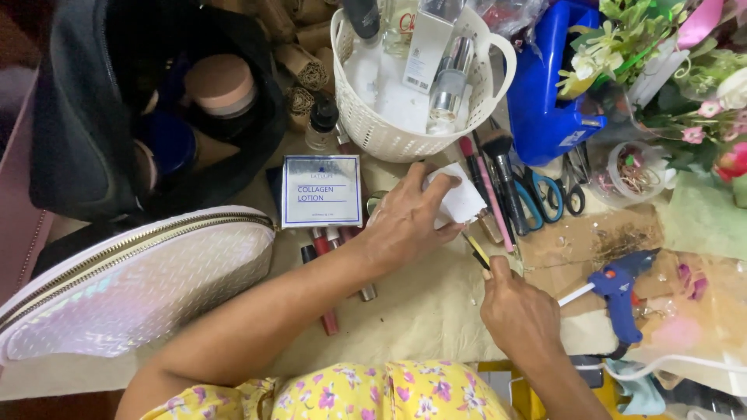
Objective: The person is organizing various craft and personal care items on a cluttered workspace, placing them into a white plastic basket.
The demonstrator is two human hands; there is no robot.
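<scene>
Your left hand (405, 222) is pinched shut on the white pad (459, 201), sitting at 12 o'clock from your right hand (520, 311), just below the white basket (373, 128). Right fingers are closed around a thin yellow-and-black pencil (478, 253), tip aimed at 11 o'clock. I'd keep the pad taut and work the tip with short light strokes so nothing snaps.
</scene>
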